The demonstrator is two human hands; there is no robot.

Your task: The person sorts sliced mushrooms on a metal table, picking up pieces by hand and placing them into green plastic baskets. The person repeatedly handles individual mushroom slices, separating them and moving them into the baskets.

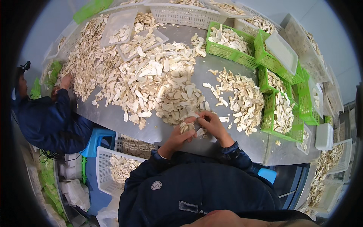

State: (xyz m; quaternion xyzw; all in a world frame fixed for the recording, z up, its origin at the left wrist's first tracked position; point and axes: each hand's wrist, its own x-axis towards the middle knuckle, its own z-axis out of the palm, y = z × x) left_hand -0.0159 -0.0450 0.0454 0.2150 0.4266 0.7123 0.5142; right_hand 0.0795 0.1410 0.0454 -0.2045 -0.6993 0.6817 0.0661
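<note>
Dried mushroom slices [187,127] lie bunched in my left hand [180,136], just over the near edge of the steel table [167,136]. My right hand [212,124] is beside it, with a pale slice [193,115] pinched at its fingertips. A few slices lie under and between my hands. Directly beyond them rises a large heap of dried mushroom slices [175,93] that stretches to the far left. A smaller heap [245,102] is on the right side of the table.
Green plastic baskets [232,55] with slices line the right and back right. A white crate [187,17] stands at the back. Shallow clear trays [119,27] rest on the big heap. A co-worker [54,122] is at the far left. Another white crate [105,170] stands below the table's edge.
</note>
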